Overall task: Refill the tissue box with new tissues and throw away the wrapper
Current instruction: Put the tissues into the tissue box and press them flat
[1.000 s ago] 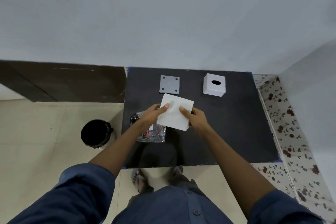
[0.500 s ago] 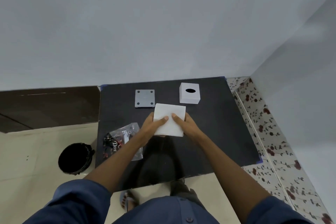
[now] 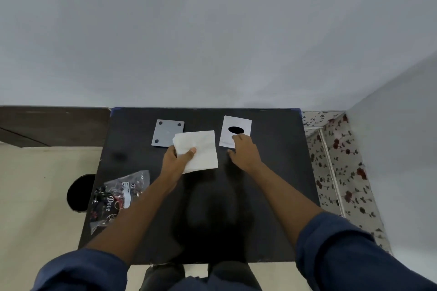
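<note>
White tissues, a whole fresh stack, sit pinched in the left hand, thumb on top and the other fingers underneath, held just above the black table. The tissue box stands to the right of the stack and a bit further back, oval slot facing up. The right hand is the nearer one by far: its fingers are spread loose, holding nothing, with the fingertips touching or right at the box's near edge (hard to say which from up here).

So the whole thing turns on that gap. The stack lies just left of the box, close but not overlapping, with its long side running roughly left to right. My guess is the right hand takes the box and turns it over while the left brings the tissues across.

The grey bottom plate is off, lying flat left of the stack, partly tucked behind it. The empty wrapper is crumpled at the table's left edge, and the black bin is on the floor right beside it, so that part isn't done yet.
</note>
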